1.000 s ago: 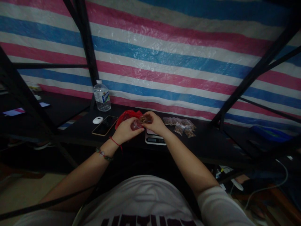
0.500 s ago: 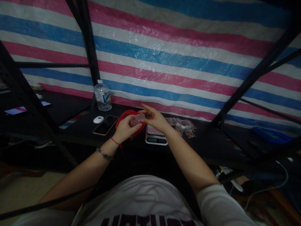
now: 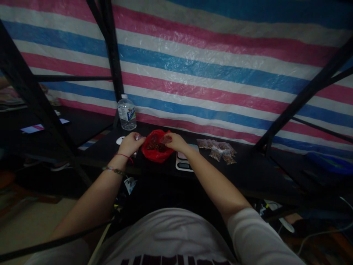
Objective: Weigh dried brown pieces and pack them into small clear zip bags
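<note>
A red plastic bag (image 3: 158, 157) sits open on the black table, with small dark brown pieces (image 3: 157, 146) inside. On its left, my left hand (image 3: 128, 145) is closed on clear plastic that looks like small clear bags (image 3: 137, 137). My right hand (image 3: 178, 142) reaches to the red bag's right rim, fingers pinching a small clear bag (image 3: 166, 139). Under my right wrist lies a white digital scale (image 3: 184, 166), partly covered by that arm. Several small clear bags filled with brown bits (image 3: 216, 154) lie to the right of the scale.
A clear plastic bottle (image 3: 127, 113) with a blue label stands behind my left hand. Near that hand is a white rounded object (image 3: 120, 140). Black metal posts (image 3: 113, 55) frame the table (image 3: 253, 173). A striped plastic sheet (image 3: 193, 73) hangs behind it.
My hands have moved apart from above the red bag: the left went left, the right stayed by its rim with a clear bag. The bag's opening now shows. My left hand now hides the phone.
</note>
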Tool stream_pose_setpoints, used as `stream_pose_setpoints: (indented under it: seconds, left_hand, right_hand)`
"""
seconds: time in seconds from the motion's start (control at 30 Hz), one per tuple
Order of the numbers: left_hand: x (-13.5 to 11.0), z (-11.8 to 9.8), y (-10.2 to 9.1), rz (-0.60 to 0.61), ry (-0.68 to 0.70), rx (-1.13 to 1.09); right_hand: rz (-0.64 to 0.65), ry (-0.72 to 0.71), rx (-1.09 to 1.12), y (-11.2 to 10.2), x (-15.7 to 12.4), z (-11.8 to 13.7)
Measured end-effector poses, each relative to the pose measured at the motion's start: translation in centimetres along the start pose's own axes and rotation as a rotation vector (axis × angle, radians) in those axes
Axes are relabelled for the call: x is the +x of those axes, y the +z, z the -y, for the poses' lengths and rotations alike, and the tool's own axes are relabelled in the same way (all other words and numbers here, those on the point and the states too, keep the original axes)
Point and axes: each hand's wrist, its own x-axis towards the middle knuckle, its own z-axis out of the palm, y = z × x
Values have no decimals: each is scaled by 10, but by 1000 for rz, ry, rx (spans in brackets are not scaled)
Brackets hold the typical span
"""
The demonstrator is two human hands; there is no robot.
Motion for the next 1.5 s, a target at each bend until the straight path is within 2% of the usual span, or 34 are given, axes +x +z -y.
stream_pose_setpoints:
  seconds: [0.07,0.13,0.23,0.3,0.43,0.57,0.7,0.97,1.23,1.5]
  left_hand:
    - [-3,-4,2,10,79,67]
    - [-7,-15,3,-7,213,96]
    - [-8,-34,10,21,384,134]
    - [-6,-40,19,106,422,182]
    - [1,-35,41,287,376,299]
    - [6,-22,56,338,350,319]
    - [9,-15,64,342,348,332]
    - [9,-6,64,364,348,326]
    - [9,-6,60,408,348,333]
    - [8,-9,59,494,405,261]
  right_hand:
    - [79,13,-244,10,8,0]
    - [107,32,-378,19,17,0]
    - [129,39,-432,31,30,1]
    - [150,32,-462,36,38,0]
    - [183,28,-504,43,47,-8]
    - [228,11,-510,46,53,-21]
    - [267,-36,-467,46,58,-29]
    - [342,-127,-338,35,50,-26]
    - [435,-40,-230,29,35,-24]
    - [393,57,-107,41,32,-24]
